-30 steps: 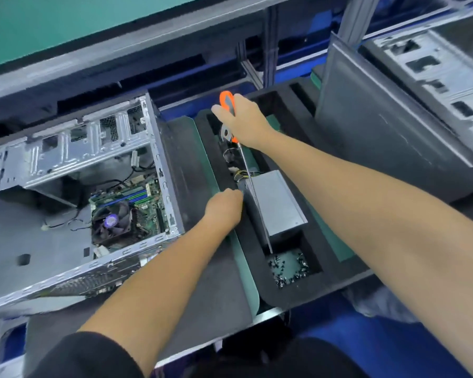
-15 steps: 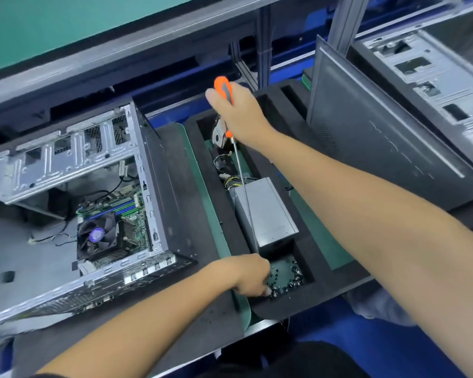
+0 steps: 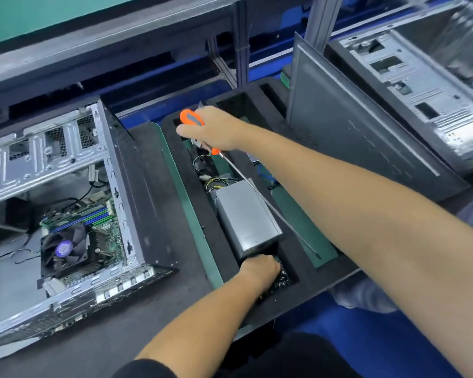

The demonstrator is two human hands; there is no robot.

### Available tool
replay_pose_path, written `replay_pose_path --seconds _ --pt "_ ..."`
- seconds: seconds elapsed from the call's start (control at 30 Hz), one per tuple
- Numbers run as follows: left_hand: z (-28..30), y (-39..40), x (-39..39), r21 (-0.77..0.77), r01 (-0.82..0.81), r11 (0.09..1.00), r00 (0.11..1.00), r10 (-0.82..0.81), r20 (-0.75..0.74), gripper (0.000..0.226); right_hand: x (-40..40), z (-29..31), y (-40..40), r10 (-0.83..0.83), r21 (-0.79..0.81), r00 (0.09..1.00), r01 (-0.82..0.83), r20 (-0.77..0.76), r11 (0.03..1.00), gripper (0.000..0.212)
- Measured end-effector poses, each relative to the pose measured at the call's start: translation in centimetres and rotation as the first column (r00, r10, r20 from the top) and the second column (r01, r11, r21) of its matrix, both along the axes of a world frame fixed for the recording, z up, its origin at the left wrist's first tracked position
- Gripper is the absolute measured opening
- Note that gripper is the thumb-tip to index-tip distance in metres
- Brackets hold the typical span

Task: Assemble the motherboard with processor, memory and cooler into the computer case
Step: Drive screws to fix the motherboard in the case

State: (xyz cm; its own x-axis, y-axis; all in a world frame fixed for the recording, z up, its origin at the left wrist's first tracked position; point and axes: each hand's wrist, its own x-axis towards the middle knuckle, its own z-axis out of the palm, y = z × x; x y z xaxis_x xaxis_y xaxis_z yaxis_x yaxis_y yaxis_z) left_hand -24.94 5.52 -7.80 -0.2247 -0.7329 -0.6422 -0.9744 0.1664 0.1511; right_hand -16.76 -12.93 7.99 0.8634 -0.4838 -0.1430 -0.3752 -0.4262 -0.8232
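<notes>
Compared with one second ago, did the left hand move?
Yes. The left hand moved toward the person along the silver power supply, from its far end into the screw compartment at its near end.

A single wide-angle head view looks forward and steeply down onto the table [image 3: 99, 347] from close above. The open computer case [image 3: 66, 214] lies left, the foam tray [image 3: 202, 227] centre.

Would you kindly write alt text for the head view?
The right hand grips an orange screwdriver over a foam tray, while the left hand reaches into its screw pocket. Left of the tray lies an open case with motherboard and cooler inside.
</notes>
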Motion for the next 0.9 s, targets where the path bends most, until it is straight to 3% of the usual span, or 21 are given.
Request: replay_pose_path --seconds 0.1,0.33,0.63,0.9 --pt "-0.4 -0.6 -0.3 0.007 -0.011 1.0 1.0 0.011 -0.014 0.034 0.4 -2.9 1.7 0.113 0.018 0.984 -0.112 -0.139 0.994 0.045" --pt "-1.1 -0.6 -0.8 0.022 0.002 1.0 1.0 -0.003 0.017 0.039 0.7 -6.6 4.3 0.064 0.114 0.995 -0.055 -0.074 0.992 0.047" --pt "-1.9 -0.6 -0.4 0.048 -0.122 0.991 0.992 0.121 0.017 0.051 0.9 -8.1 5.2 0.029 0.153 0.998 -0.019 -0.061 0.988 0.045" --pt "-2.1 -0.4 -0.5 0.007 -0.022 1.0 0.999 0.021 0.048 0.05 0.6 -8.2 5.0 0.005 0.168 1.0 -0.001 -0.025 0.986 0.045"
